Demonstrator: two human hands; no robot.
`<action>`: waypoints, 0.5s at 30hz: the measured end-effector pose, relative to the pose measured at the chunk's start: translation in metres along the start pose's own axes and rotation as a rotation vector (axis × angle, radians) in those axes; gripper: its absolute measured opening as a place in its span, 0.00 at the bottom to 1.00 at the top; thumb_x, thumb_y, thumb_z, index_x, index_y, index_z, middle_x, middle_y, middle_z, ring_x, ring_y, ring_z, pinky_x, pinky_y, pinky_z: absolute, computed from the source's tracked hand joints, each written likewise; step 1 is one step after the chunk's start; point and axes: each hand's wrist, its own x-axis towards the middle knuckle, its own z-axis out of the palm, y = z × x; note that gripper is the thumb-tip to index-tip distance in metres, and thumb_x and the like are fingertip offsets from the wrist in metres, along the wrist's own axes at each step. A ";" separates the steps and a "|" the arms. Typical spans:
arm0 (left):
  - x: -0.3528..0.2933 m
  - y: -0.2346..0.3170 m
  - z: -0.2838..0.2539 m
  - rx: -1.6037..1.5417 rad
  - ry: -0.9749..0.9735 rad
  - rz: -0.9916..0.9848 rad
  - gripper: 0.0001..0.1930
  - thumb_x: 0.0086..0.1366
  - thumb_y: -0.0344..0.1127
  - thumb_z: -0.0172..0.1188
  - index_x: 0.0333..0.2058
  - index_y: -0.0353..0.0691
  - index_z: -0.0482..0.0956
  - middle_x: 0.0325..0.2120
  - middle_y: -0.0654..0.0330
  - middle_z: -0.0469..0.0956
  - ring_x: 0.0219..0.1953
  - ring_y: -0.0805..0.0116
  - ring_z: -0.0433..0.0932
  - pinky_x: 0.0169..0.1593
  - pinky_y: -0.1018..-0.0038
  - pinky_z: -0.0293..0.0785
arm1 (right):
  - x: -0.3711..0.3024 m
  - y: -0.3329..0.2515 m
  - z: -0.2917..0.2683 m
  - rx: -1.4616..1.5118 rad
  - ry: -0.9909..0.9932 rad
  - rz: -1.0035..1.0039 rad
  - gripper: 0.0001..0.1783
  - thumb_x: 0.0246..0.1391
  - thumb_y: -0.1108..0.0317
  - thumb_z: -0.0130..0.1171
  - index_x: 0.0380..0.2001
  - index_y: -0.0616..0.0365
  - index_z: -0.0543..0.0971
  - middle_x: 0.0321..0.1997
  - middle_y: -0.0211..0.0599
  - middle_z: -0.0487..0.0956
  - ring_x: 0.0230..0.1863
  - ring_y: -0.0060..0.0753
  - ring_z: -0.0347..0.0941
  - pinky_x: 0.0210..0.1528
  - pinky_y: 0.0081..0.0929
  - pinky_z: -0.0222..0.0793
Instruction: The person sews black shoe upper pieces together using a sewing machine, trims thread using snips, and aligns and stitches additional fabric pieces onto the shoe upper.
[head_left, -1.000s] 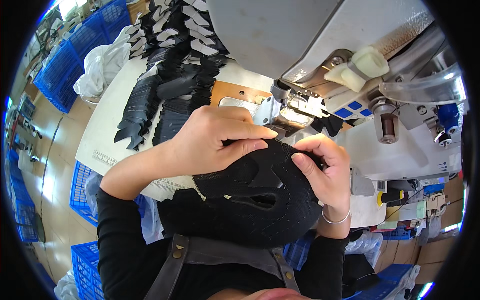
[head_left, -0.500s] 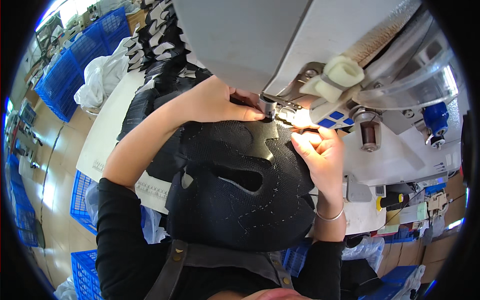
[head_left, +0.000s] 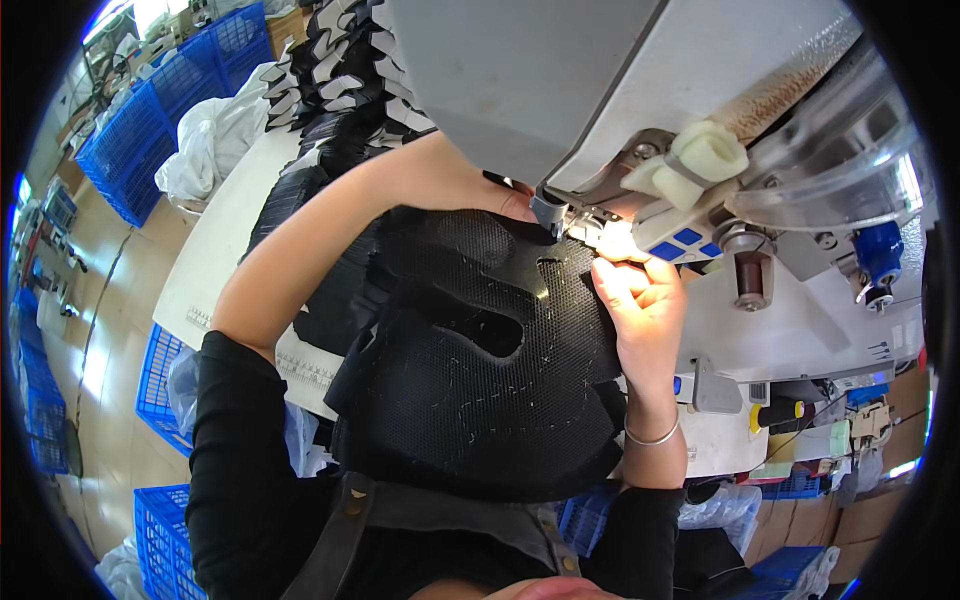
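A large black mesh fabric panel (head_left: 470, 400) with a long slot cut in it lies across my lap and up to the sewing machine (head_left: 520, 80). Pale stitch-like marks run over it in broken lines. Its upper edge reaches the lit presser foot (head_left: 580, 226). My left hand (head_left: 460, 185) holds that edge just left of the foot, thumb on top; its other fingers are mostly hidden behind the machine head. On the right of the foot, my right hand (head_left: 640, 305) pinches the panel's edge between thumb and curled fingers.
Stacked black and white cut pieces (head_left: 335, 90) cover the table's far left. Blue plastic crates (head_left: 150, 130) and a white bag (head_left: 215, 145) stand beyond it on the left. A bobbin-like brown spool (head_left: 750, 275) hangs at the machine's right. A yellow-black thread cone (head_left: 778, 414) lies farther right.
The view has shifted slightly, so the machine appears farther right. The panel's upper part has turned a little, and its glossy patch near the foot shows less. Both hands stay on the edge.
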 end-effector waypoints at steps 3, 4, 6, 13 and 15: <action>-0.021 0.013 0.006 0.330 0.211 0.404 0.06 0.50 0.34 0.70 0.25 0.40 0.83 0.25 0.62 0.81 0.35 0.63 0.80 0.45 0.65 0.73 | -0.001 -0.004 -0.001 -0.127 -0.029 -0.031 0.12 0.56 0.80 0.59 0.44 0.68 0.75 0.33 0.31 0.79 0.34 0.15 0.73 0.38 0.13 0.68; -0.029 0.019 0.009 0.097 0.177 0.521 0.06 0.52 0.32 0.65 0.31 0.43 0.84 0.32 0.63 0.81 0.40 0.63 0.80 0.52 0.61 0.69 | -0.001 -0.007 -0.002 -0.075 -0.074 -0.005 0.12 0.55 0.82 0.58 0.44 0.66 0.73 0.36 0.34 0.80 0.35 0.17 0.75 0.41 0.15 0.70; -0.048 0.030 0.018 0.369 0.176 0.535 0.12 0.54 0.29 0.61 0.39 0.43 0.83 0.43 0.61 0.79 0.47 0.61 0.79 0.58 0.56 0.64 | -0.001 -0.013 -0.007 -0.169 -0.141 0.017 0.13 0.55 0.82 0.58 0.45 0.65 0.73 0.37 0.34 0.80 0.36 0.17 0.75 0.41 0.15 0.70; -0.058 0.027 0.035 0.769 0.222 0.574 0.12 0.55 0.31 0.58 0.39 0.42 0.82 0.42 0.61 0.82 0.47 0.64 0.81 0.61 0.58 0.62 | -0.010 -0.026 -0.006 -0.242 -0.170 0.195 0.16 0.55 0.81 0.58 0.48 0.66 0.74 0.40 0.34 0.80 0.41 0.18 0.74 0.44 0.14 0.68; -0.056 0.022 0.030 0.708 0.210 0.578 0.11 0.55 0.31 0.59 0.39 0.42 0.82 0.41 0.61 0.82 0.47 0.64 0.81 0.60 0.59 0.64 | -0.014 -0.024 -0.004 -0.264 -0.142 0.162 0.16 0.55 0.80 0.58 0.48 0.66 0.75 0.40 0.33 0.80 0.41 0.16 0.74 0.44 0.13 0.68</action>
